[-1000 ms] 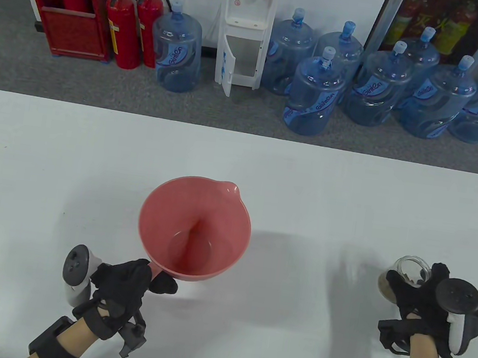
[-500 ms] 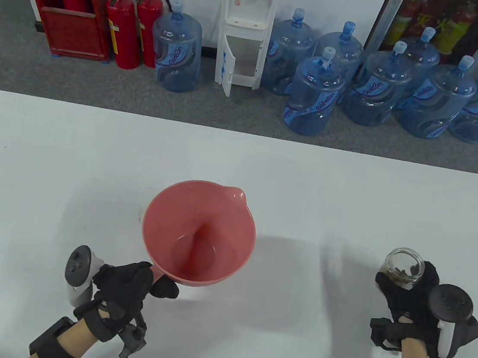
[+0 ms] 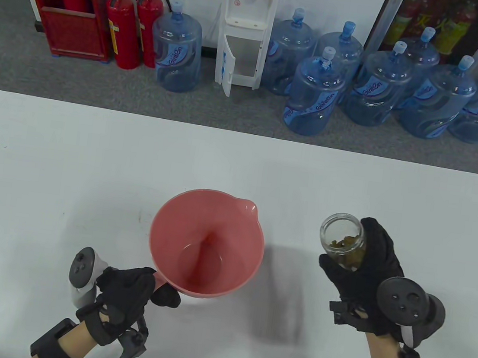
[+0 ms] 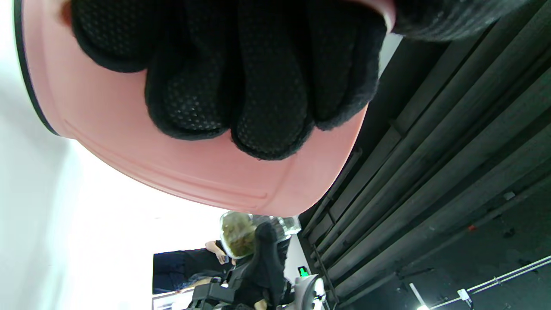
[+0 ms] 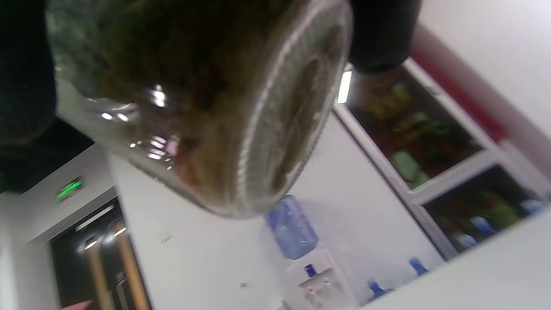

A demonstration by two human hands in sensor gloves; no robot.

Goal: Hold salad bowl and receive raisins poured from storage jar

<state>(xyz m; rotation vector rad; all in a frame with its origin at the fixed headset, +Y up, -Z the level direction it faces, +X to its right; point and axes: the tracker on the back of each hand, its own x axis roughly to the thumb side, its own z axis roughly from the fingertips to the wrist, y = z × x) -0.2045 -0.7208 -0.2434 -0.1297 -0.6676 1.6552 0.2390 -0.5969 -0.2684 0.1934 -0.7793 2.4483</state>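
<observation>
left hand (image 3: 127, 289) grips the bowl's near handle | bowl (image 3: 207, 244) just beyond it, over the tabletop (image 3: 48, 173) | right hand (image 3: 367, 268) wraps the open jar (image 3: 342, 241), right of bowl | risk: tipping early would spill raisins (image 3: 346, 248) short of the rim

bowl handle (image 3: 157, 281) hidden under left hand (image 3: 127, 289), jar (image 5: 206, 107) blurred in right wrist view
</observation>
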